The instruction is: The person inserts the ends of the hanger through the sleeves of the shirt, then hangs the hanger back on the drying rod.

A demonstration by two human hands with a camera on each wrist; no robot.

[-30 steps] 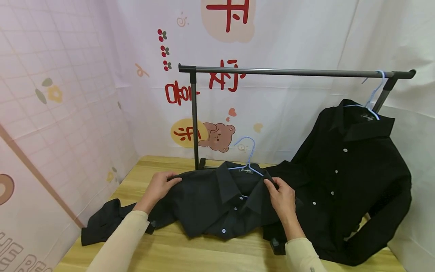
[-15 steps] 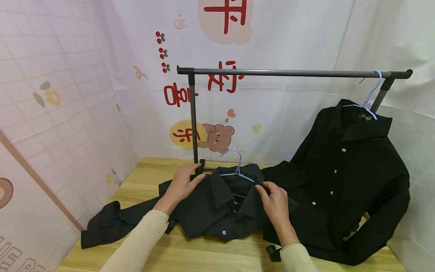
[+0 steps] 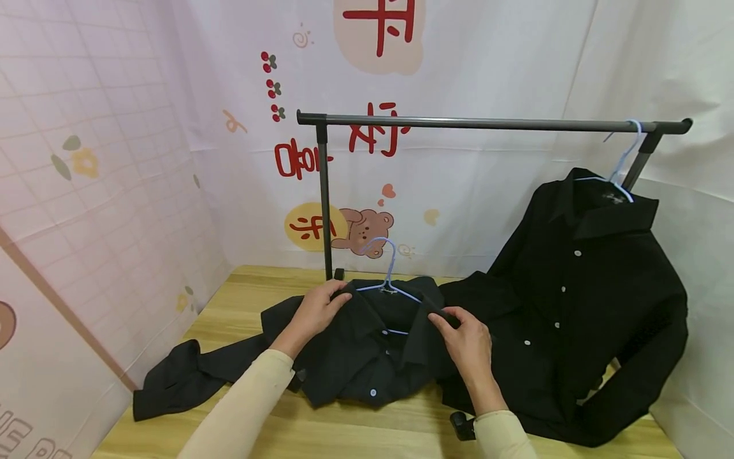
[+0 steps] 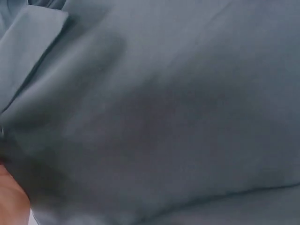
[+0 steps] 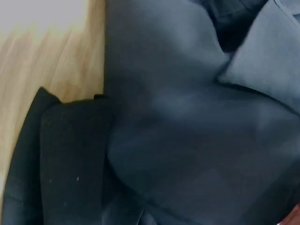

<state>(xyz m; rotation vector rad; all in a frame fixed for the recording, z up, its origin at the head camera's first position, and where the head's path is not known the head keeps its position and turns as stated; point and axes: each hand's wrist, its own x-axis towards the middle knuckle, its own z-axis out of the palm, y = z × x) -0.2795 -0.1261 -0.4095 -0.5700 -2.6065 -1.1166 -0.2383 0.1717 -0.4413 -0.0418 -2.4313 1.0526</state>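
Observation:
A black button-up shirt [image 3: 344,366] lies on the table in the head view, with a light-blue hanger [image 3: 392,264] inside its open collar. The hook stands up above the neckline. My left hand [image 3: 314,312] pinches the shirt near the collar at its left shoulder. On the other side, my right hand [image 3: 469,341] pinches the cloth beside the collar's right edge, close to the hanger's arm. Dark shirt cloth [image 4: 164,108] fills most of the left wrist view. The right wrist view shows the collar tip [image 5: 262,65] and a folded cuff [image 5: 72,159].
A metal clothes rack [image 3: 487,123] spans the back of the wooden table [image 3: 367,440]. At its right end hangs a second black shirt [image 3: 608,280] on a blue hanger [image 3: 626,153], its lower part spread on the table. One sleeve [image 3: 172,382] stretches left.
My left hand has moved right from the shoulder towards the collar and has taken hold there. The hanger hook has shifted left. My right hand has moved slightly left, still pinching the shirt.

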